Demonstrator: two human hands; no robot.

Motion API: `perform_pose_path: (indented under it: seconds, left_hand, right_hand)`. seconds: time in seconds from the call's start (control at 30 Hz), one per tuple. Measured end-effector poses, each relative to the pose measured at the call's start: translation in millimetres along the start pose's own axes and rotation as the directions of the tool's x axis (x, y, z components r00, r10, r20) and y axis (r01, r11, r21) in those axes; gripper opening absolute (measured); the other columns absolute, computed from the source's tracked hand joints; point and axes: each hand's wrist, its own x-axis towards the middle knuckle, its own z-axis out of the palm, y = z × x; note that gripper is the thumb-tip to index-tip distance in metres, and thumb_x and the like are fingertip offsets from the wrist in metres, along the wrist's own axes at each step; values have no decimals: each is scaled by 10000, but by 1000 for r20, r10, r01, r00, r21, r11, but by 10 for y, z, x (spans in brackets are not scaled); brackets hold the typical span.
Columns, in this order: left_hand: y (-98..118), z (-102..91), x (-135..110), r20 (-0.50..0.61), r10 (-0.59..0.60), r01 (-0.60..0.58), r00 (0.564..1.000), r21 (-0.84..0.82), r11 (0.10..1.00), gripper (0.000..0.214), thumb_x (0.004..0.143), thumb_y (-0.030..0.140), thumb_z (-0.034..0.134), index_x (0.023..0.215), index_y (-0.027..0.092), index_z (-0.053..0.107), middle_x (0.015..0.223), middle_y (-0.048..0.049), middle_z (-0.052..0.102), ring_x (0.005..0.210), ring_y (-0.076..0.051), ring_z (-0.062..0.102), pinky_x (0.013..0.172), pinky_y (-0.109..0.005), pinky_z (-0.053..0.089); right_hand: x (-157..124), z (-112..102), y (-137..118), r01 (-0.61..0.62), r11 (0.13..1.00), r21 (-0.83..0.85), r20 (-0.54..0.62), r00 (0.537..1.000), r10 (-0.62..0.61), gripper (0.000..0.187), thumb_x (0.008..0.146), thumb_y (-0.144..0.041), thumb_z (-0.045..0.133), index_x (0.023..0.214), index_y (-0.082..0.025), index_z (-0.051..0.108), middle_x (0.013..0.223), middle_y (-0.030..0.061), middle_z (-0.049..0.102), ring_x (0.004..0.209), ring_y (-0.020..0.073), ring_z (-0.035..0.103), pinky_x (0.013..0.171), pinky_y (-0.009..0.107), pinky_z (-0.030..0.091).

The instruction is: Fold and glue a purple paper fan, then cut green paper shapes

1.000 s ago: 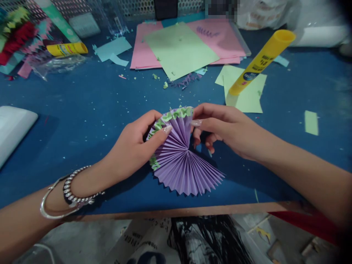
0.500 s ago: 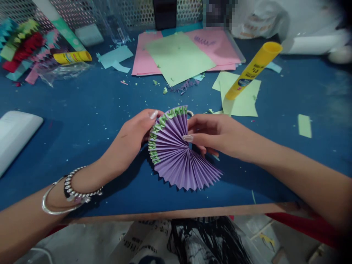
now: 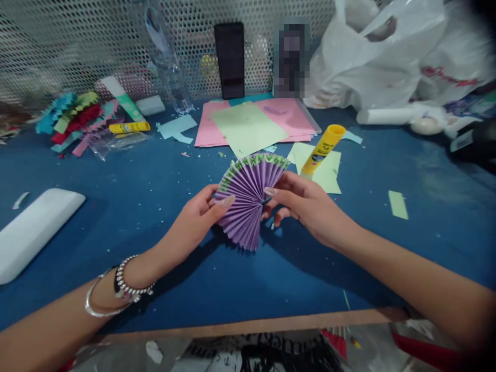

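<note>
A pleated purple paper fan [image 3: 248, 206] with a green patterned strip along part of its outer edge is held above the blue table. My left hand [image 3: 203, 209] grips its left edge, thumb on the front face and fingers behind. On the other side, my right hand [image 3: 302, 201] pinches the fan near its centre and right edge; some of its fingers are hidden behind the paper. Just beyond my right hand, a yellow glue stick [image 3: 323, 150] stands upright by pale green paper pieces [image 3: 329, 170].
Pink sheets [image 3: 209, 124] lie under a green sheet [image 3: 248, 126] at the back. Folded coloured paper [image 3: 77, 116] and a yellow cap [image 3: 129, 127] are back left. A white case [image 3: 42, 227] sits at left, plastic bags [image 3: 372, 62] back right, and a dark phone [image 3: 229, 59] leans on the mesh.
The fan has turned clockwise, bringing its green-edged part to the top. My left thumb has moved onto its front face. The camera view has tilted up, showing more of the back.
</note>
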Motion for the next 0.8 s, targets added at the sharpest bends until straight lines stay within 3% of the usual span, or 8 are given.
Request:
perform_pose_path:
  seconds: [0.13, 0.27, 0.37, 0.47, 0.6, 0.67, 0.73, 0.8]
  left_hand:
    - [42, 24, -21, -30, 27, -25, 999, 80, 997, 265, 815, 383, 550, 1002, 202, 504, 962, -49, 633, 867, -169, 612, 718, -255, 513]
    - [53, -66, 22, -109, 87, -69, 990, 161, 984, 261, 834, 395, 517, 1017, 208, 509, 962, -25, 619, 861, -157, 590, 732, -258, 492]
    - [72, -260, 123, -191, 159, -121, 969, 195, 973, 265, 845, 354, 515, 1084, 240, 494, 1009, 18, 583, 899, -127, 549, 806, -249, 448]
    - [98, -523, 264, -322, 232, -172, 918, 205, 964, 264, 826, 363, 544, 1059, 246, 504, 996, 40, 563, 889, -114, 528, 827, -260, 432]
    - [131, -853, 435, -370, 284, -212, 884, 224, 951, 271, 817, 386, 531, 1049, 248, 509, 981, 62, 559, 908, -108, 501, 771, -250, 426]
    - [128, -998, 493, -390, 259, -163, 884, 263, 951, 282, 801, 408, 526, 1037, 256, 503, 958, 86, 548, 938, -119, 479, 714, -241, 415]
    - [99, -1140, 530, -449, 218, -42, 867, 369, 928, 295, 774, 456, 514, 978, 244, 497, 916, 100, 523, 903, -117, 471, 637, -232, 395]
    - [46, -1274, 550, -458, 206, 23, 865, 446, 895, 359, 777, 532, 464, 947, 217, 494, 855, 73, 507, 855, -129, 470, 623, -262, 381]
  right_hand:
    - [5, 17, -11, 12, 1000, 11, 30, 999, -12, 239, 808, -333, 577, 957, -172, 483, 863, 28, 577, 685, 128, 631, 521, 216, 534]
    - [5, 38, -25, -86, 996, -19, 89, 992, 87, 280, 826, -313, 552, 1057, -183, 460, 972, 67, 596, 709, 131, 637, 526, 223, 536]
    - [2, 42, -25, -166, 986, -24, 90, 982, 167, 283, 835, -302, 535, 1074, -190, 434, 987, 77, 595, 685, 131, 641, 517, 234, 533]
    - [0, 31, -22, -174, 984, -24, 82, 981, 176, 240, 837, -311, 529, 1028, -191, 446, 930, 58, 593, 653, 123, 636, 505, 229, 526]
    - [14, 2, -25, -170, 985, -25, 60, 983, 171, 198, 835, -318, 527, 968, -190, 458, 840, 33, 584, 614, 121, 625, 477, 223, 512]
    - [23, -12, -32, -161, 986, -36, 48, 985, 163, 183, 837, -324, 520, 948, -189, 463, 814, 28, 581, 604, 119, 620, 469, 218, 502]
    - [28, -21, -40, -151, 987, -52, 38, 988, 153, 174, 840, -329, 512, 935, -190, 468, 800, 25, 579, 593, 113, 614, 462, 213, 491]
    - [28, -24, -46, -141, 987, -72, 28, 989, 143, 160, 842, -323, 504, 926, -191, 472, 786, 19, 576, 577, 106, 607, 446, 206, 476]
